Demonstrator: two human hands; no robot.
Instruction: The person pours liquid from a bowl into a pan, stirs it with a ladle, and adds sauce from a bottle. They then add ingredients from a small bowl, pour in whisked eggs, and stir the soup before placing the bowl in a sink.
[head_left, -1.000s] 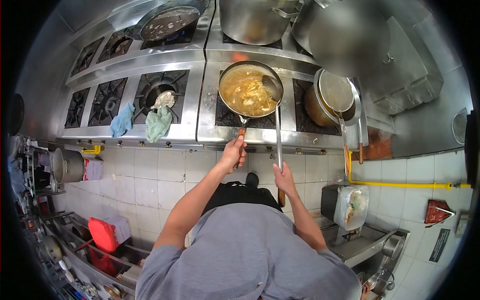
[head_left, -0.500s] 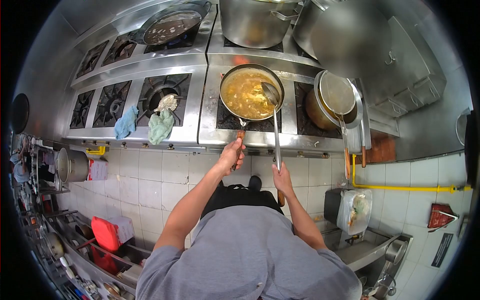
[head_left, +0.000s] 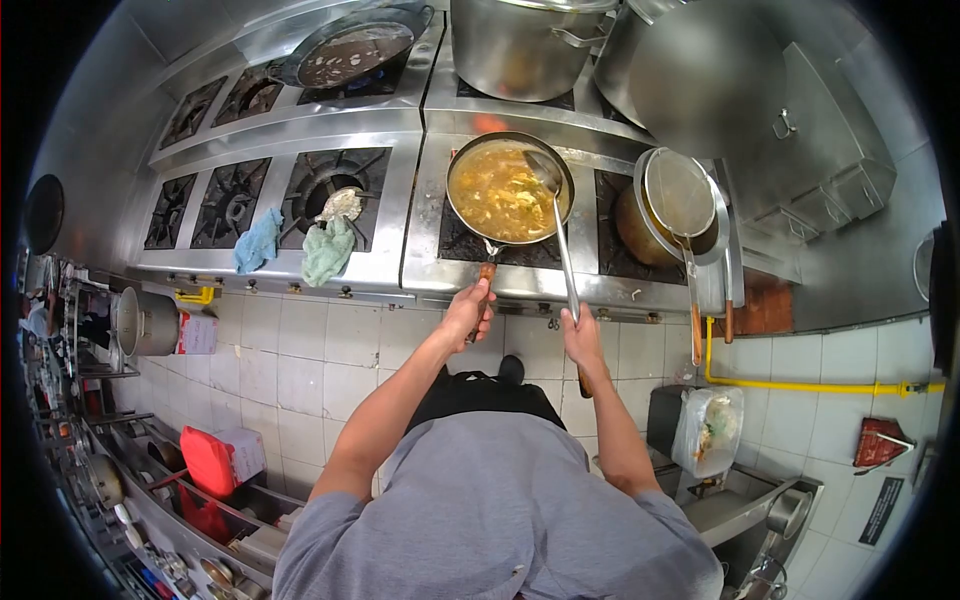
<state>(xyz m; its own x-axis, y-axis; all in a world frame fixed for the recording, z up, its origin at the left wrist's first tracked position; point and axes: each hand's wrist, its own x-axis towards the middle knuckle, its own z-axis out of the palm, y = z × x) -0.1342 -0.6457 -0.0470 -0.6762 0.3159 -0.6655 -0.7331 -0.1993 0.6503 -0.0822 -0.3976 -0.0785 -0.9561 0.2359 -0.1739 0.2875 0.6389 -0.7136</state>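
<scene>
A frying pan (head_left: 452, 205) stands on the front burner ahead of me, holding a brown-yellow soupy food (head_left: 500, 195) with pale and yellow pieces. My left hand (head_left: 467, 312) is wrapped round the pan's wooden handle. In my right hand (head_left: 583, 338) is the long metal handle of a ladle (head_left: 563, 235), whose wooden end sticks out below the hand. The ladle's bowl dips into the food at the pan's upper right; its underside is hidden.
Right of the pan, a strainer (head_left: 680, 195) rests over a pot (head_left: 632, 228). Large stockpots (head_left: 520, 50) and a wide dark pan (head_left: 350, 55) occupy the back burners. Blue (head_left: 259, 240) and green (head_left: 328, 250) cloths lie at the left front. A yellow pipe (head_left: 800, 378) runs along the right wall.
My right hand has moved up and slightly right with the ladle. Its bowl has shifted toward the pan's far side. My left hand keeps its grip on the pan handle.
</scene>
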